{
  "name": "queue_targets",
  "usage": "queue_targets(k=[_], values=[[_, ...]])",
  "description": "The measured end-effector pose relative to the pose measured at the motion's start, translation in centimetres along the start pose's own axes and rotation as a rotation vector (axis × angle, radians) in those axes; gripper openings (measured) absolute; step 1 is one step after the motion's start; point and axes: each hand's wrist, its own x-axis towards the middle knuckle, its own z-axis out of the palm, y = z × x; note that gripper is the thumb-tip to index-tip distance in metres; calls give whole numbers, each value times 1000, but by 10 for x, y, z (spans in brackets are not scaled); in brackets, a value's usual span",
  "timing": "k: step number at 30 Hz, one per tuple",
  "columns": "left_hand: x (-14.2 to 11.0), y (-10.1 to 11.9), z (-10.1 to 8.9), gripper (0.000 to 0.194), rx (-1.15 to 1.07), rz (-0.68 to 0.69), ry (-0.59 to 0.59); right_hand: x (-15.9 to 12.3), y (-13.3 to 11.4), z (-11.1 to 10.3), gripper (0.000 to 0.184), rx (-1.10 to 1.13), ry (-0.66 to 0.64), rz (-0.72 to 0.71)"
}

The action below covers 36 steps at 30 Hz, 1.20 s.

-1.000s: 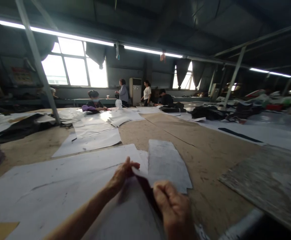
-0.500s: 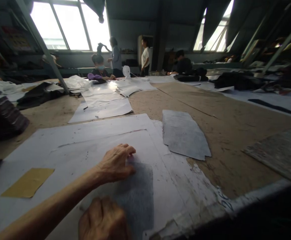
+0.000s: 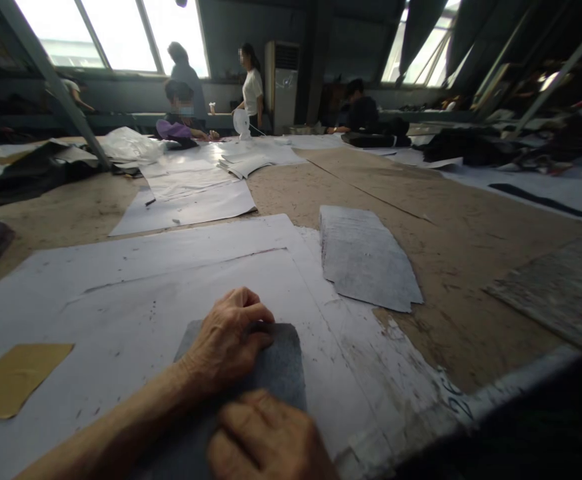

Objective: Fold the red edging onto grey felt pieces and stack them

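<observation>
Head view: at left, a tan scrap (image 3: 18, 383) lies on a white sheet (image 3: 121, 283) on the table (image 3: 451, 267). The left hand (image 3: 223, 337) rests over the grey piece (image 3: 288, 357), fingers bent at its far edge, thumb near them; whether they pinch it, I cannot tell. That piece lies on the sheet, beneath both hands. The right hand (image 3: 273, 440) is curled over its nearer part, its grip hidden. Uneven pressure or a sideways tug could skew or crease it. Farther right sits a grey stack (image 3: 371, 260), which a stray knock could fan out.
</observation>
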Motion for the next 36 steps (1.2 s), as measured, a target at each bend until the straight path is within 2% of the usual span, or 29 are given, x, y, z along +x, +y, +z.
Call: queue_targets(k=[2, 4, 8, 15, 24, 28, 36], values=[[-1, -2, 4, 20, -35, 56, 65, 3, 18, -26, 28, -76, 39, 123], [0, -3, 6, 28, -54, 103, 86, 5, 34, -48, 29, -190, -30, 211], [4, -3, 9, 30, -21, 140, 50, 5, 52, -68, 31, -351, -207, 221], [5, -3, 13, 23, -53, 305, 83, 1, 57, -66, 32, -351, -257, 236], [7, -6, 8, 37, 90, 524, 64, 1, 58, -65, 31, -307, -262, 286], [6, -6, 8, 39, 173, 573, 54, 1, 58, -65, 31, -309, -261, 284], [2, -1, 10, 31, 325, 608, 41, -1, 61, -66, 28, -259, -218, 284]])
